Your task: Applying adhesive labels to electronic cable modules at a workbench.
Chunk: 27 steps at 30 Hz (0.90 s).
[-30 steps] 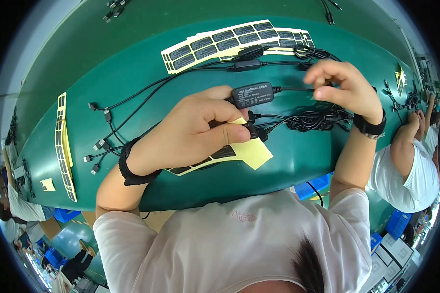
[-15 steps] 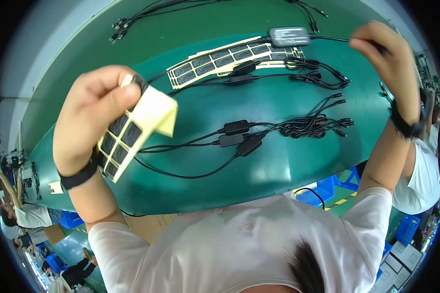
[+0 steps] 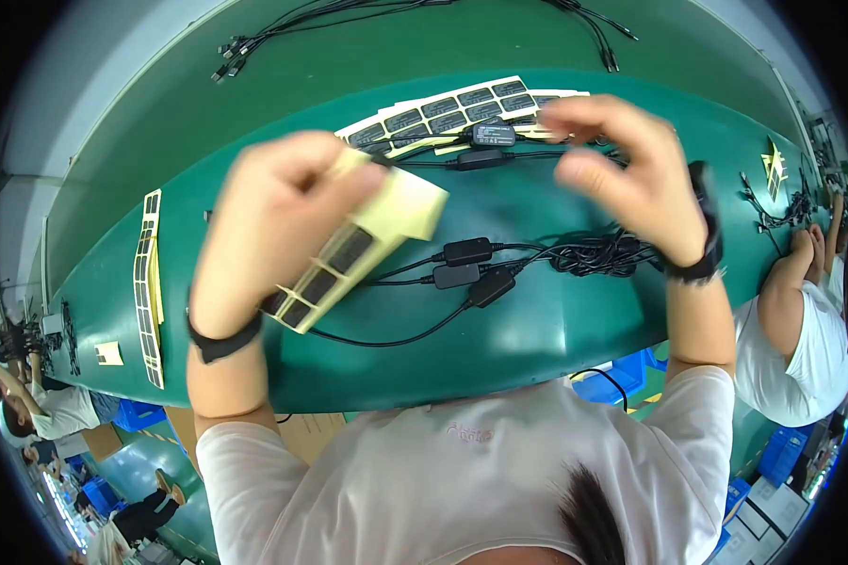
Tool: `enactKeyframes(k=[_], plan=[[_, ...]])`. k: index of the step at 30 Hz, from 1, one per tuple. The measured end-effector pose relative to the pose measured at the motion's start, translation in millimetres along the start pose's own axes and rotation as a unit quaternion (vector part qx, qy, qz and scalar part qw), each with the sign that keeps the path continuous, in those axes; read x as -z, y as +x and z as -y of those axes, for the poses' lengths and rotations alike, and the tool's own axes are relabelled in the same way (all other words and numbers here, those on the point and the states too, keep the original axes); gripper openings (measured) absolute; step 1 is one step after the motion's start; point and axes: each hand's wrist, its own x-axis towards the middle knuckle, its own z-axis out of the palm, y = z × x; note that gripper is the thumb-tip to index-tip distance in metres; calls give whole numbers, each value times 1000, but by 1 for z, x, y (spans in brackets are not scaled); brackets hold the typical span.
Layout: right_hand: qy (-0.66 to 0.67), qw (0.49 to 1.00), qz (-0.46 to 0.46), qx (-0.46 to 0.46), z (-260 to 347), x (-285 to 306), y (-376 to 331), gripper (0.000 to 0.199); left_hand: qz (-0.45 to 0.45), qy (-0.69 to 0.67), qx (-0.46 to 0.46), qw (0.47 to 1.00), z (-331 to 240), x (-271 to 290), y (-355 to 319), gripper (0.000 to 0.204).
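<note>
The left hand is raised above the green table, fingers closed on a yellowish label sheet – one strip of dark rectangular stickers, four showing. The right hand hovers beside it, fingers curled loosely and holding nothing I can make out (blurred). Three black adapter blocks lie below the sheet.

left hand holds a label sheet; right hand above black cables.
</note>
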Motion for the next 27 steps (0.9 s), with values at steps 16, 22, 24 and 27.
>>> enactKeyframes(k=[16,22,24,27], plan=[[178,975,2,-130,9,-76,-38,27,54,-28,-47,997,28,-65,-15,15],[102,988,-11,-119,7,-74,-32,24,118,-206,133,962,27,-67,-9,19],[44,994,-55,-79,5,-77,-30,23,118,-236,133,955,31,-70,-9,20],[-7,997,-74,-28,1,-78,-30,22,107,-182,87,974,35,-72,-10,21]])
